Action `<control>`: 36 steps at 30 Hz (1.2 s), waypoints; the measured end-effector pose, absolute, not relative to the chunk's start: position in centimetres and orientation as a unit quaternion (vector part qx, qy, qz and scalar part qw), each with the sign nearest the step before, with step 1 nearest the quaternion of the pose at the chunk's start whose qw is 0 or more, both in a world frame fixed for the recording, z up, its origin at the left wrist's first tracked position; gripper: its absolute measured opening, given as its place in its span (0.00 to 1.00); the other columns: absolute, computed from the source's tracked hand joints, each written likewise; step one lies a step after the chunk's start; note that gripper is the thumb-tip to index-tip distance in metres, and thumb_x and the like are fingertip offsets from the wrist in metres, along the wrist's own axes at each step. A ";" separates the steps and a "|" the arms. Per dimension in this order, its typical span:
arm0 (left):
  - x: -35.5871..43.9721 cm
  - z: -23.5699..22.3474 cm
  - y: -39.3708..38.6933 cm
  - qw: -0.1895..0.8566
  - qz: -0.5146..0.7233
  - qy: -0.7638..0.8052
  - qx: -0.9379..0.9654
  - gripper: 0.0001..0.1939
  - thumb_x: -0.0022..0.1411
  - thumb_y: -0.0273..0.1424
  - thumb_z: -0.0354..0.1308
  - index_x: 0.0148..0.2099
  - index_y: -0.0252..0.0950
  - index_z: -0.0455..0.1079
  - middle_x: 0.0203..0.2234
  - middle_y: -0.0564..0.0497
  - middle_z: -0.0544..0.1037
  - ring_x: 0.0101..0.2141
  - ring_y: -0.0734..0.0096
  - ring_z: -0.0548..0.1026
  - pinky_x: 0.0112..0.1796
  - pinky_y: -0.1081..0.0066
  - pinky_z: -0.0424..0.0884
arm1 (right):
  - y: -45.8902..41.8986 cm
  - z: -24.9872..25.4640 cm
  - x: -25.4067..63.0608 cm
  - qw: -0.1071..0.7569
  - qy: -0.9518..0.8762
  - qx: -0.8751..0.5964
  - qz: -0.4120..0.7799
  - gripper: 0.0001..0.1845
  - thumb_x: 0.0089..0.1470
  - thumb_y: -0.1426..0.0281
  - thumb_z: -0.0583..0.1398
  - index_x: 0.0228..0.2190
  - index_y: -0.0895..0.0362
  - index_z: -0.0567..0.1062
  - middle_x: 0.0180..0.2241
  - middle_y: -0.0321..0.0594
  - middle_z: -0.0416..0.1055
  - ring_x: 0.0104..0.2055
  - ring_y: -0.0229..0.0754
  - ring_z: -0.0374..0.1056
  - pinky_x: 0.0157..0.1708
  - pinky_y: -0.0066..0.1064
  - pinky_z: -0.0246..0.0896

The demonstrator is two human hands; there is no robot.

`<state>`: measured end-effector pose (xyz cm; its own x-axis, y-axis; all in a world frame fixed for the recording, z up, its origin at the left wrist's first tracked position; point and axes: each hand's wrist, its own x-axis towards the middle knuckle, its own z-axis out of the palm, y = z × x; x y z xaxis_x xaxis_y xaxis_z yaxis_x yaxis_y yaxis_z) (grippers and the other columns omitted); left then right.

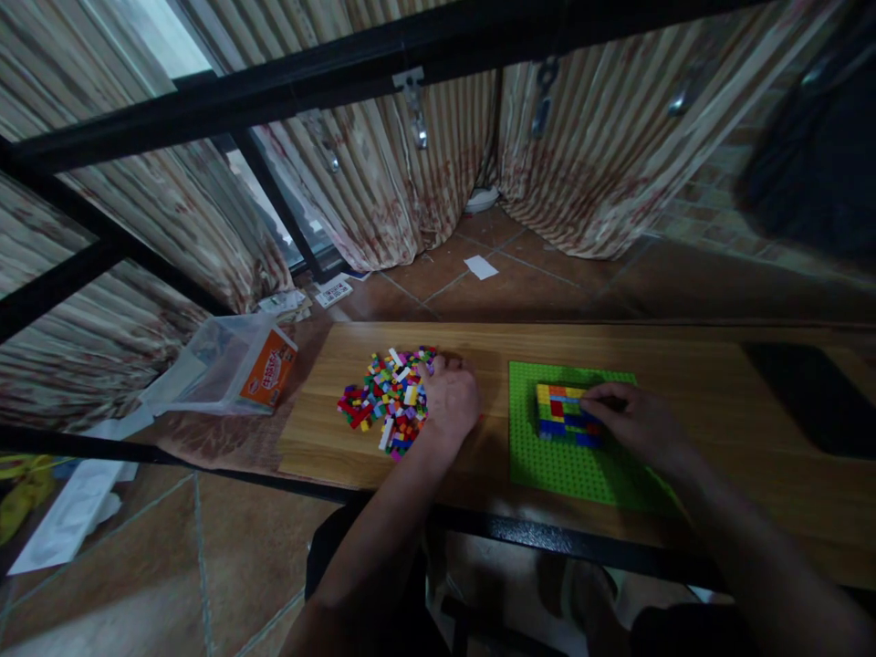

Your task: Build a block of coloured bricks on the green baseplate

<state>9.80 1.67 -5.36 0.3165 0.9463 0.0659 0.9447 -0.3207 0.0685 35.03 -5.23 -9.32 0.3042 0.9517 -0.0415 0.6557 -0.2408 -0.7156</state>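
Observation:
My left hand (453, 394) rests at the right side of a pile of small multicoloured toy building bricks (401, 394), its fingers bent and slightly apart against the bricks. Some of its fingertips are hidden. On a green studded baseplate (571, 474) sits a low rectangular block of joined bricks (557, 411) in yellow, orange, red and blue. At that block's right edge, my right hand (626, 415) has thumb and forefinger pinched together. Whatever lies between those fingertips is too small to make out.
The wooden tabletop (328, 438) has a dark flat object (814, 397) at its right. A clear plastic box (223, 360) with an orange label lies beyond the left end. Black metal bars (287, 82) cross in front of striped curtains (383, 192). Papers (481, 266) lie on the tiled floor.

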 end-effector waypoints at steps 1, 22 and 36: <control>9.8 -5.4 1.7 0.007 0.046 0.581 0.813 0.13 0.61 0.26 0.50 0.45 0.30 0.72 0.41 0.39 0.76 0.47 0.49 0.67 0.50 0.45 0.58 | -5.2 -9.3 35.0 0.300 -0.537 -0.750 0.245 0.13 0.44 0.57 0.62 0.26 0.53 0.78 0.27 0.40 0.77 0.28 0.46 0.70 0.29 0.39 0.62; 13.3 -5.7 -1.8 0.806 0.340 0.353 0.332 0.20 0.47 0.43 0.69 0.33 0.31 0.73 0.28 0.50 0.77 0.28 0.74 0.75 0.39 0.69 0.71 | -7.2 -5.6 28.9 0.471 -0.613 -0.566 0.287 0.09 0.53 0.62 0.62 0.36 0.53 0.75 0.36 0.38 0.75 0.39 0.42 0.71 0.40 0.34 0.66; 14.0 -6.8 -2.5 0.708 0.317 0.428 0.464 0.18 0.53 0.45 0.63 0.34 0.33 0.71 0.30 0.50 0.77 0.30 0.70 0.76 0.36 0.70 0.72 | -7.1 -5.9 29.2 0.442 -0.559 -0.654 0.255 0.07 0.52 0.64 0.60 0.31 0.53 0.75 0.30 0.37 0.77 0.31 0.41 0.72 0.33 0.33 0.66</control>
